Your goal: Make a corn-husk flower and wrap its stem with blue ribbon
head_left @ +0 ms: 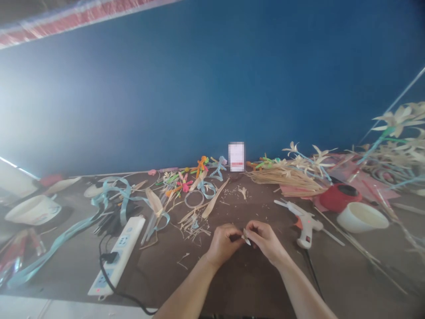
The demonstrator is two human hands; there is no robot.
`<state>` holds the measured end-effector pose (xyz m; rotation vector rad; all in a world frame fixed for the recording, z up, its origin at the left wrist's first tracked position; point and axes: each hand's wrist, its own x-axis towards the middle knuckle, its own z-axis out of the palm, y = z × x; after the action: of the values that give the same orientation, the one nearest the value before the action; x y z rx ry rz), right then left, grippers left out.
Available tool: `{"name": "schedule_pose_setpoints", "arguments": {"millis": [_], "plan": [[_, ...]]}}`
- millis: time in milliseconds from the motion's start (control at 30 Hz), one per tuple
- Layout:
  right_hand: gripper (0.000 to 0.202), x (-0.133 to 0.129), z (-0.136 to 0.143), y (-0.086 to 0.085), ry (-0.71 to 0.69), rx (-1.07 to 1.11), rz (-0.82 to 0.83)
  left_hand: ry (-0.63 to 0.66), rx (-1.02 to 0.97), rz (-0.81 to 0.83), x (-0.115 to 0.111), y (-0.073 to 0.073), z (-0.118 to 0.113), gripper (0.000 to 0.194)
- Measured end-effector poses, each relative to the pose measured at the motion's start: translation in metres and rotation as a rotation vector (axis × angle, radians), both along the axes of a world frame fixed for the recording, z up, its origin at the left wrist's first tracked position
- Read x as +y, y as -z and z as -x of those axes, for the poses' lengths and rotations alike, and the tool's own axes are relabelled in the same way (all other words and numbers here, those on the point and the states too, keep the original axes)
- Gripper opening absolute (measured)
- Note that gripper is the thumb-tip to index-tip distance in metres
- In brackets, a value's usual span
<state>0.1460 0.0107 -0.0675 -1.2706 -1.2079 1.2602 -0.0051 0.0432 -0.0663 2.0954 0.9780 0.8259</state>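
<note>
Near the front middle of the dark table, my left hand and my right hand meet at their fingertips. Between them is a small pale piece, like a bit of dried husk, pinched by the fingers of both hands. Its lower tip points down between the thumbs, and the rest is partly covered by the fingers. A white glue gun with an orange trigger lies to the right of my right hand. Beyond my hands, a small pale husk flower rests among scattered scraps.
At left lie a white power strip with a black cord and a long light-blue ribbon. Colourful pipe-cleaner figures line the back. To the right are a white bowl, a red bowl, dried husks and husk flowers.
</note>
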Motion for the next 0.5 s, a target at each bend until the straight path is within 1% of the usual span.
{"name": "schedule_pose_setpoints", "arguments": {"millis": [200,333,500], "plan": [[0.023,-0.0003,0.0005,-0.0001,-0.004,-0.016,0.012,0.005,0.045,-0.010,-0.0002,-0.0004,0.0003,0.007],[0.022,-0.0003,0.0009,0.0004,-0.017,-0.020,0.007,0.046,0.043,-0.049,-0.0003,-0.0011,0.0003,0.009],[0.021,-0.0013,0.0013,-0.0030,-0.015,-0.033,-0.005,0.069,0.061,-0.107,-0.0002,-0.0010,0.0004,0.012]]}}
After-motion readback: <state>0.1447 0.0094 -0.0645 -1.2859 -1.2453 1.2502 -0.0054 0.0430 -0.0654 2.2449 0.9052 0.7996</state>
